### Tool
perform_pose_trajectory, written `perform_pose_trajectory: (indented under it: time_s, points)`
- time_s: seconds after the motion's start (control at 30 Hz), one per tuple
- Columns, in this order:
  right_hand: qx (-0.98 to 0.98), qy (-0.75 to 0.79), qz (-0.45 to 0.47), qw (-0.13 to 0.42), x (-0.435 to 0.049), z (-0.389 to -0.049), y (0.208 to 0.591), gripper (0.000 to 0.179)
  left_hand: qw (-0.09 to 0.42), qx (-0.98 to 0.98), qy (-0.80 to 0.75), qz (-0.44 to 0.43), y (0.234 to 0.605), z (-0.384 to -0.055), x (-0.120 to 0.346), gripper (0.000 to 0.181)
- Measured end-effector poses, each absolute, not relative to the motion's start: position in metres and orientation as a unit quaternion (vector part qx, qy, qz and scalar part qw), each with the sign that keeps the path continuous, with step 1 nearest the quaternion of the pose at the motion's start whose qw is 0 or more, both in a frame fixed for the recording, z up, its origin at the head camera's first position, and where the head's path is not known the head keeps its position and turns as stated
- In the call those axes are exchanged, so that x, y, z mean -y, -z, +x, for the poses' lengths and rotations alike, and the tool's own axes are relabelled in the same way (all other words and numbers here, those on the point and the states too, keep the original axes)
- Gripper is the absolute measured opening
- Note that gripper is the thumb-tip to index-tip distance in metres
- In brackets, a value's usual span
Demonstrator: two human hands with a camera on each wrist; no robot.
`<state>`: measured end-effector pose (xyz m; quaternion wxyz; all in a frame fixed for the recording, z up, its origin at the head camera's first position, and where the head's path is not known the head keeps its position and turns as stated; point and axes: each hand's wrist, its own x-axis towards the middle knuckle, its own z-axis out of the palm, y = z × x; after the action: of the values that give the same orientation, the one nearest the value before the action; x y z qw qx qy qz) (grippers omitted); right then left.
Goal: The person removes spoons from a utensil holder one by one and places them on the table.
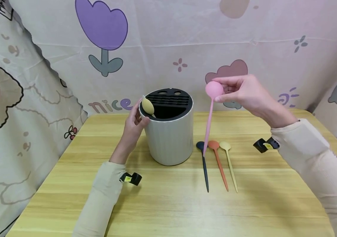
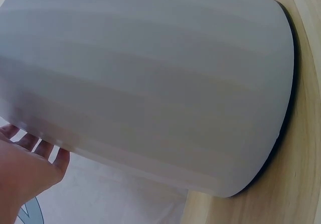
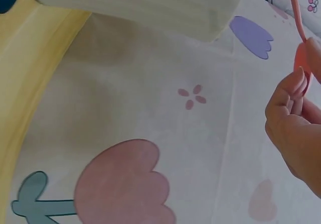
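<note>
We see a white container [image 1: 169,141] upright on the wooden surface [image 1: 156,204], capped by a black lid [image 1: 168,99] with two round holes, a row of slots and one large front opening. In that opening stands a cream spoon [image 1: 148,106], its bowl above the rim and leaning to the left.

The left hand [image 1: 135,123] has its grip around the container's left side, thumb nearest us. The right hand [image 1: 245,90] has a narrow grip, pinching the pink spoon [image 1: 214,89] at its round head; that spoon hangs head up, just right of the container and apart from its rim.

Below it, a dark spoon [image 1: 204,168], an orange spoon [image 1: 219,163] and a yellow spoon [image 1: 230,164] lie side by side, handles towards us. We have bare wood in front of the container, and the surface's back edge runs behind it.
</note>
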<state>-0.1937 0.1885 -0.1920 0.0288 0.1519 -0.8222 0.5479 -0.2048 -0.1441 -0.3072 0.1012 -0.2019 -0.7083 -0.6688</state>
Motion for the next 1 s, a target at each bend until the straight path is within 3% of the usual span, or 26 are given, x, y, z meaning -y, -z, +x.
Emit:
perform_pose_trajectory:
  time_s: [0.57, 1.0]
  points:
    - [0.805, -0.571, 0.160, -0.017, -0.211, -0.195, 0.257, 0.053, 0.102, 0.708, 0.670, -0.198, 0.308, -0.205, 0.144, 0.121]
    - [0.825, -0.534, 0.167, -0.085, -0.237, -0.199, 0.295, 0.059, 0.104, 0.714, 0.663, -0.199, 0.308, -0.206, 0.143, 0.121]
